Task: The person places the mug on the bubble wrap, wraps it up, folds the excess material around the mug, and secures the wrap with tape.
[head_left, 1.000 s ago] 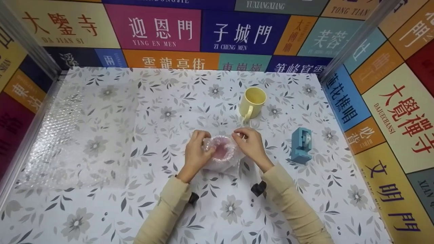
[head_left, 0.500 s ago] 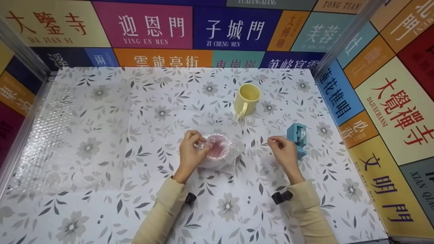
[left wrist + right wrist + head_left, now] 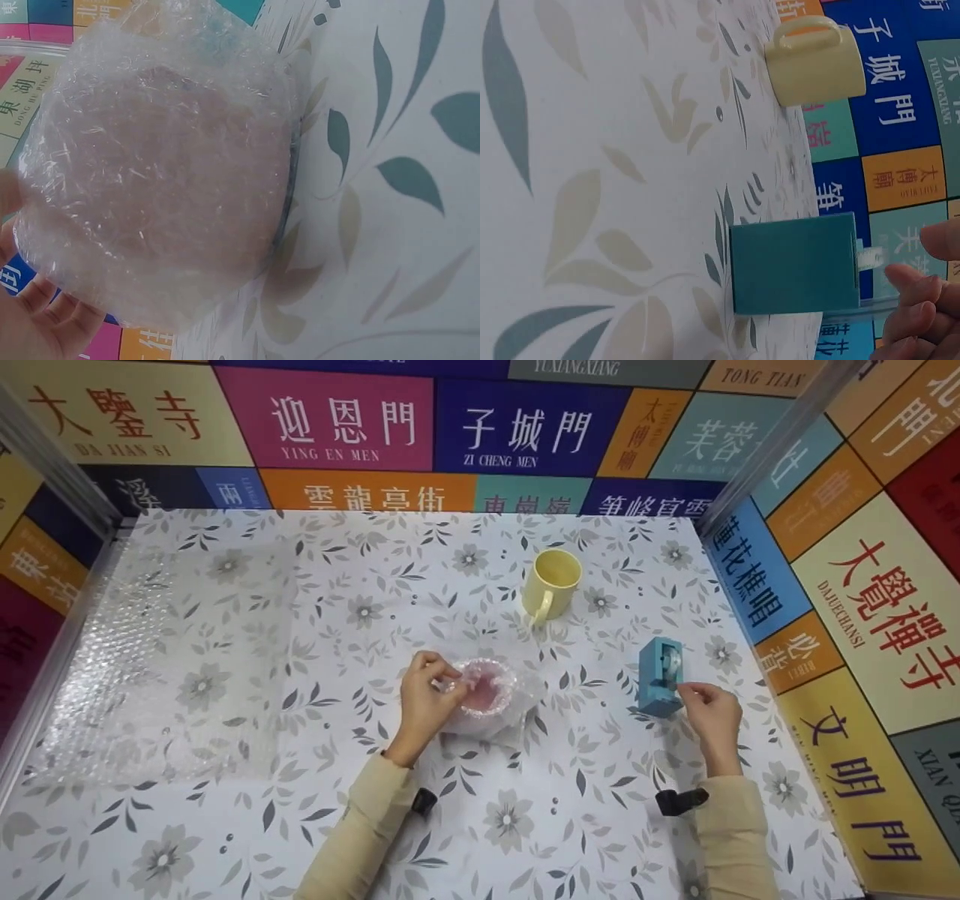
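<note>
A pink cup [image 3: 487, 690] stands wrapped in bubble wrap [image 3: 517, 694] near the middle of the table, its round mouth facing up. My left hand [image 3: 429, 694] pinches the wrap at the left side of the rim. Seen from the left wrist, the wrapped cup fills much of the picture, with several fingers [image 3: 64, 315] at its edge. On the right, my right hand [image 3: 712, 720] is at the front of a teal tape dispenser [image 3: 656, 690]. In the right wrist view, its thumb and forefinger stand slightly apart beside the clear tape end [image 3: 870, 259].
A yellow mug [image 3: 551, 585] stands behind the wrapped cup, its handle towards me. A flat sheet of bubble wrap [image 3: 172, 675] covers the left side of the floral-patterned table [image 3: 352, 840]. Printed panels [image 3: 322, 427] enclose the back and sides.
My right hand has left the wrapped cup and moved right to the tape dispenser. The left hand has kept its hold on the wrap at the rim.
</note>
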`<state>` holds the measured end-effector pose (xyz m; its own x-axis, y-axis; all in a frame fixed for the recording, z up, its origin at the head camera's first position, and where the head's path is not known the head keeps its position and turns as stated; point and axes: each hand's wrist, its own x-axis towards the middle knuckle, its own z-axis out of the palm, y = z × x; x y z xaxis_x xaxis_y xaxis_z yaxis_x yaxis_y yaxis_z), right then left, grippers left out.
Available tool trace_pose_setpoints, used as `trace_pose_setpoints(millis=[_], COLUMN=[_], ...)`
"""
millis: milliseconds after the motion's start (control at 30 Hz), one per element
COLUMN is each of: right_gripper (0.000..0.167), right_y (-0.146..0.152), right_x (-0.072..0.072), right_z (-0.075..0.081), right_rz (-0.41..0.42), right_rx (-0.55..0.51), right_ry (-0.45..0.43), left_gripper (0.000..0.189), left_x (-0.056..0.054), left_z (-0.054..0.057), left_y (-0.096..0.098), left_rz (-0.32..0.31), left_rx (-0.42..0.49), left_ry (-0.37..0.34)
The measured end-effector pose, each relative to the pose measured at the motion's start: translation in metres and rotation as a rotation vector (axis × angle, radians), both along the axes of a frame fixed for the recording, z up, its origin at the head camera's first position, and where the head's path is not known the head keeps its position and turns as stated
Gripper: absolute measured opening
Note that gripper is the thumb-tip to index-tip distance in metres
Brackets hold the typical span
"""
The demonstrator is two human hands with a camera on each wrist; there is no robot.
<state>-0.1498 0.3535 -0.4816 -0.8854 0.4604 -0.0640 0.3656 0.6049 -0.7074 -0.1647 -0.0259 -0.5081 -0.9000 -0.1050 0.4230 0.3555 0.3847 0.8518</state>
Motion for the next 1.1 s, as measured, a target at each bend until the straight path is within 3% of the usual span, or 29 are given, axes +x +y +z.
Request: trace_pose_setpoints(millis=[400,733,1000,1100], right_gripper=[0.048,0.036,0.028,0.027], right_y=[0.011,0.007,0.005,0.004], right_x=[-0.008,-0.012,-0.011,-0.010], right_z=[-0.011,-0.013,-0.016,-0.015], right_rz=[0.028,0.007,-0.024,-0.038], right_rx=[-0.080,-0.091,-0.002,-0.040], right_ry=[-0.145,-0.091,-0.024,-0.016], left_gripper=[0.010,0.010,0.009,0.008], left_x=[0.000,-0.001,0.000,0.001], left_z=[0.001,0.002,0.002,0.002], left_y=[0.000,0.000,0.000,0.000], left_rz=[0.011,0.020,0.016,0.017], left_rx=[-0.001,-0.007,-0.016,-0.016], left_ry=[-0.004,-0.005,0.006,0.007])
